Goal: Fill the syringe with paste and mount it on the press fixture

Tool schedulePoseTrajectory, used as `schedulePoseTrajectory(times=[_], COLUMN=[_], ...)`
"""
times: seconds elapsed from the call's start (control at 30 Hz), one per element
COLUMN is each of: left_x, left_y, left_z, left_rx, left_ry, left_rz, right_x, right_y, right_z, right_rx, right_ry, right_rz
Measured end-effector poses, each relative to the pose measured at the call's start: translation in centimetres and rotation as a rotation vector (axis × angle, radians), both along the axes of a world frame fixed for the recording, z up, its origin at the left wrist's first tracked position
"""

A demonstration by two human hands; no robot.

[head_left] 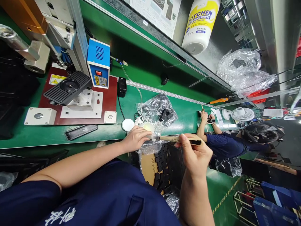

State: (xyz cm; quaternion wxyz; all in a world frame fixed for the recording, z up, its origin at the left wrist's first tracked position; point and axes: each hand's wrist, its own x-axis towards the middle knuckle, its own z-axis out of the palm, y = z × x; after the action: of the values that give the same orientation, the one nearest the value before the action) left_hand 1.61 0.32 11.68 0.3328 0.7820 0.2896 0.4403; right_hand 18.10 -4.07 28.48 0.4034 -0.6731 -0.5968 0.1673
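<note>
My right hand (194, 153) is closed around a slim brush (168, 138) with a light wooden handle and a black end. The brush's tip points left and meets a small whitish translucent piece (153, 137). My left hand (135, 138) pinches that piece between its fingertips; its exact kind is too small to make out. Just behind the left fingers stands a small round tub (148, 126) with pale yellow content. A white round lid (128, 125) lies left of it. Behind the tub, a clear plastic bag (162, 108) holds dark parts.
On the left, a press fixture with a red-brown base (108, 103) carries a black ribbed pedal-like part (70, 88). Beside it are a blue box (98, 59) and a black tray-like part (81, 131). Below the bench, a cardboard box (148, 166) holds black parts. A co-worker (223, 144) works at right.
</note>
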Motion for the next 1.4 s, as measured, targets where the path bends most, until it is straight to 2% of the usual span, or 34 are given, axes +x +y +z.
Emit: schedulePoseTrajectory(times=[0.17, 0.3, 0.53, 0.7, 0.83, 0.93, 1.07, 1.17, 1.27, 1.4], left_x=[0.2, 0.2, 0.1, 0.3, 0.4, 0.4, 0.3, 0.3, 0.3, 0.2], left_y=[0.0, 0.1, 0.1, 0.0, 0.1, 0.1, 0.1, 0.1, 0.1, 0.0], left_z=[0.1, 0.0, 0.4, 0.9, 0.7, 0.4, 0.4, 0.6, 0.7, 0.8], left_rx=[-0.005, -0.005, -0.004, 0.031, 0.020, 0.012, 0.003, 0.003, -0.001, 0.017], left_ry=[-0.002, 0.005, -0.013, -0.035, -0.047, -0.043, -0.039, -0.045, -0.043, -0.058], left_rz=[-0.005, 0.007, 0.010, 0.002, 0.025, 0.034, 0.037, 0.048, 0.035, 0.044], right_x=[0.2, 0.9, 2.8, 1.5, 0.3, 0.1, 0.1, -0.2, -0.4, -0.5], right_y=[-0.1, -0.1, -0.1, -0.5, -0.5, -0.5, -0.5, -0.4, -0.3, -0.3], right_z=[0.4, 0.8, 0.4, 0.6, 0.8, 1.0, 1.2, 1.3, 1.4, 1.5], right_rx=[-0.039, -0.012, -0.087, -0.005, -0.035, 0.022, -0.024, 0.027, -0.027, 0.063], right_ry=[0.009, 0.021, 0.129, 0.053, 0.003, -0.036, -0.058, -0.086, -0.092, -0.125], right_rz=[0.018, -0.043, -0.084, -0.123, -0.056, -0.080, -0.021, -0.046, 0.001, -0.012])
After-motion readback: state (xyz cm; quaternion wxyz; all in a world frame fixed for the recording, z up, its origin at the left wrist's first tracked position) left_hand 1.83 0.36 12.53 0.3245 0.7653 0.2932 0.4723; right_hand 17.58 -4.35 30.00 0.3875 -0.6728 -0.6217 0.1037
